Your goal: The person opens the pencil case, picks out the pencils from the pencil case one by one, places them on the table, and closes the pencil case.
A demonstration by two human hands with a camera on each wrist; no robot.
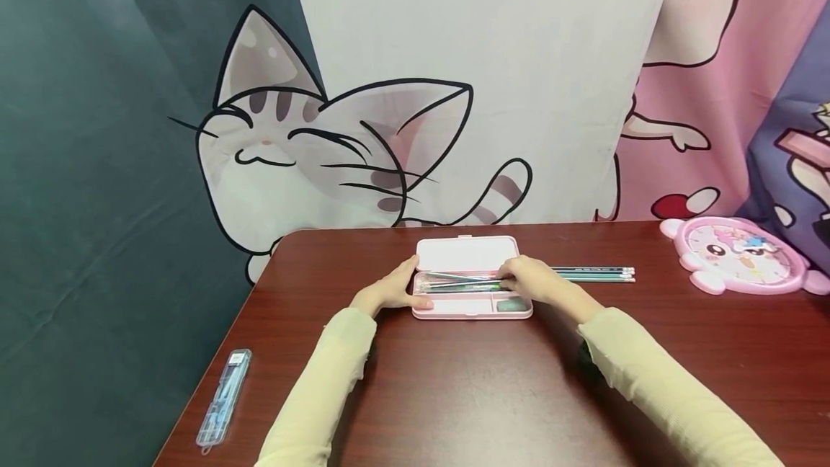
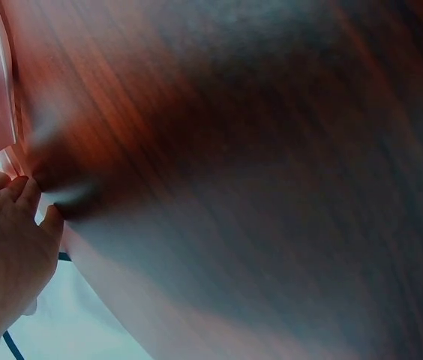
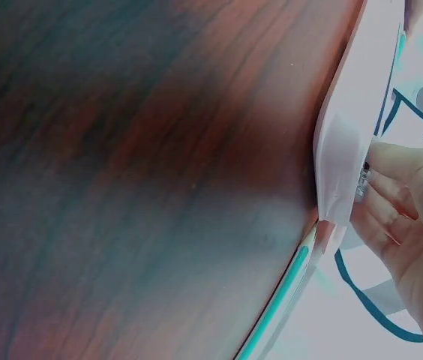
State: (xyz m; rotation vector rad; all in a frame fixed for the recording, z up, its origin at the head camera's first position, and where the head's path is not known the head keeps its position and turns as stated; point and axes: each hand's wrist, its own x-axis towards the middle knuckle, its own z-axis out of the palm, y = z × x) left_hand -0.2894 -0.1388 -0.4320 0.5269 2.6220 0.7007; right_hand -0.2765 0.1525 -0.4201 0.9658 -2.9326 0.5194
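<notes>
A pink pencil case lies on the table with its lid folded back. Several pens and pencils fill its long compartment, and a grey-green block sits in the front right one. My left hand holds the case's left end, thumb on the front part and fingers towards the lid. Over the right end, my right hand reaches in with bent fingers. Its thumb and fingers pinch the end of a pen, clear and dark in the right wrist view; the rest is hidden there.
Several pencils lie side by side right of the case. A clear-blue narrow box is near the table's left edge. A pink cartoon clock lies at the back right. Behind the table hangs a printed cat curtain.
</notes>
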